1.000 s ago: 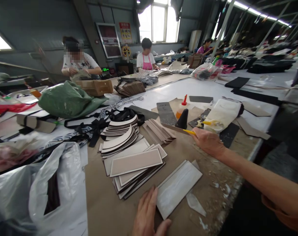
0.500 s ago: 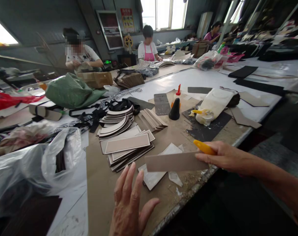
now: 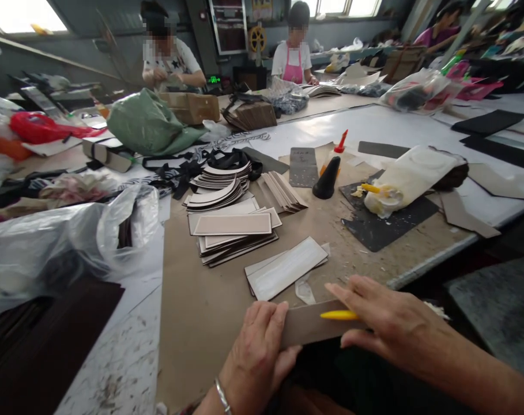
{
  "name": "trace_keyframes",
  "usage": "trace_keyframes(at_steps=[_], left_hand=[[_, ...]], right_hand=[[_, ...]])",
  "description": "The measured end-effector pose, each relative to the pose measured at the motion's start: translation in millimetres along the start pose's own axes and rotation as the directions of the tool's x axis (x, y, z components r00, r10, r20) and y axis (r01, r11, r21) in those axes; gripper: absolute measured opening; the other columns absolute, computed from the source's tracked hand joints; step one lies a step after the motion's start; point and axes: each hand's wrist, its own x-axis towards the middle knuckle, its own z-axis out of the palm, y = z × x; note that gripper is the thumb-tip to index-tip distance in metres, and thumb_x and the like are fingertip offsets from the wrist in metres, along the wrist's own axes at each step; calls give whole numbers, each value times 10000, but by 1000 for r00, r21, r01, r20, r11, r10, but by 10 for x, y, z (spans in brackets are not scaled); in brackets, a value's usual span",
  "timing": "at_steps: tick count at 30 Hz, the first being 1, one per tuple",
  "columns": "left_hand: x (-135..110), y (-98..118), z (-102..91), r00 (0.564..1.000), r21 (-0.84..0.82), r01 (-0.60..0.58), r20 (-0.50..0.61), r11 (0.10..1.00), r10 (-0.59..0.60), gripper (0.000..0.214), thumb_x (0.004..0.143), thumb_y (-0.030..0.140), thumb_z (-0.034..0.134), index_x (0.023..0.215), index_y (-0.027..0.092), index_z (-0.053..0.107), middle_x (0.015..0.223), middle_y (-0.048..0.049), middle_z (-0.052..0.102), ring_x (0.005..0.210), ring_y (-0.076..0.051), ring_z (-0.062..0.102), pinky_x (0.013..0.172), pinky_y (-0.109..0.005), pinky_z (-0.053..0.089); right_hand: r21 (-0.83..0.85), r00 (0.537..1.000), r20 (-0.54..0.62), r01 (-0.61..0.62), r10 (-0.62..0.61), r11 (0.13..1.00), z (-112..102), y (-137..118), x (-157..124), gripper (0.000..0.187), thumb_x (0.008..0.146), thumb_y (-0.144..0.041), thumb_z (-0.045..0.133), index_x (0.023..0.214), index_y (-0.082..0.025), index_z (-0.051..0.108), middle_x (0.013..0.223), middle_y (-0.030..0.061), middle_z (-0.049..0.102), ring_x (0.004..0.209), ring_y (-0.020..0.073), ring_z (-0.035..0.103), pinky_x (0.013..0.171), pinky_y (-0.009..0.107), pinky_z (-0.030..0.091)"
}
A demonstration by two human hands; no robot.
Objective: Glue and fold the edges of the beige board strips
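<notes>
My left hand (image 3: 259, 349) grips the left end of a flat grey-brown board strip (image 3: 305, 327) at the table's near edge, thumb below and fingers on top. My right hand (image 3: 389, 323) lies across the strip's right end, with a yellow pointed plastic tool (image 3: 337, 315) under its fingers; the tool's far end is hidden by the hand. Just beyond the strip, a white-faced rectangular panel (image 3: 287, 268) rests on another panel. To the left is a stack of rectangular panels with pale borders (image 3: 232, 225).
Curved pieces (image 3: 216, 196) are stacked behind the panels. A black cone (image 3: 327, 178) stands before a red-tipped bottle (image 3: 342, 141). A whitish glue container (image 3: 411, 176) lies on a dark board. Plastic bags (image 3: 71, 242) cover the left side. Co-workers sit across the table.
My left hand has moved right and closed on the strip's left end. My right hand has brought the strip nearer, to the table edge. The camera view has tilted down.
</notes>
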Motion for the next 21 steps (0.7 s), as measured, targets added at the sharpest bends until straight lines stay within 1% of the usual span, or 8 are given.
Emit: trace_keyframes(at_steps=[1,3,5,8,11,14,17,21], left_hand=[[20,32,11,1000,-20,9,3,1000,-9,547,713,164,673,1195,80,429,975,-128,575,912,-250,547,806,-421,538],[54,86,26,1000,-47,26,13,999,-26,541,695,157,686,1172,78,441,968,-125,577,893,-248,546,807,-430,533],[70,120,29,998,-54,51,26,997,-49,513,704,177,686,1153,84,457,960,-123,581,879,-249,549,799,-435,530],[64,96,5,998,-79,55,30,995,-53,533,753,338,668,1179,101,452,994,-130,584,908,-252,552,814,-434,519],[43,-67,-13,992,-88,103,-60,991,-108,646,779,490,591,1266,118,387,1121,-158,550,1050,-268,518,899,-435,478],[24,-331,39,962,-28,219,-162,975,-221,652,796,447,585,1319,148,336,1194,-161,519,1128,-278,478,957,-458,433],[4,-561,125,954,-12,266,-142,964,-265,622,795,351,617,1320,156,346,1170,-143,545,1092,-276,499,950,-469,435],[-27,-709,155,953,-79,280,-99,957,-287,642,788,288,631,1344,175,329,1180,-130,561,1075,-261,514,940,-455,442]], right_hand=[[-2,998,6,58,-58,998,8,-42,16,583,626,-182,733,1167,-135,519,945,101,614,837,246,617,665,323,542],[-8,992,13,122,-122,992,33,-102,53,563,586,-129,730,1115,-126,537,931,103,611,834,246,616,679,321,550],[-16,990,3,144,-144,989,73,-116,74,514,594,-109,698,1083,-125,542,945,115,604,853,249,612,696,326,553],[-15,991,9,133,-133,991,151,-48,46,448,651,-131,636,1087,-140,533,991,126,587,874,242,606,688,321,553],[-37,995,25,94,-93,995,218,90,-27,385,707,-172,587,1087,-142,533,1023,137,578,908,247,598,699,326,549],[-55,998,43,44,-41,998,253,225,-85,353,752,-237,568,1091,-141,540,1056,146,568,947,257,590,726,340,542],[-52,998,62,6,-3,999,260,310,-88,350,764,-276,566,1090,-151,542,1066,139,563,948,258,593,712,340,542],[-42,996,84,7,-3,999,228,367,-5,350,776,-295,559,1099,-161,536,1067,127,565,941,259,598,716,350,539]])
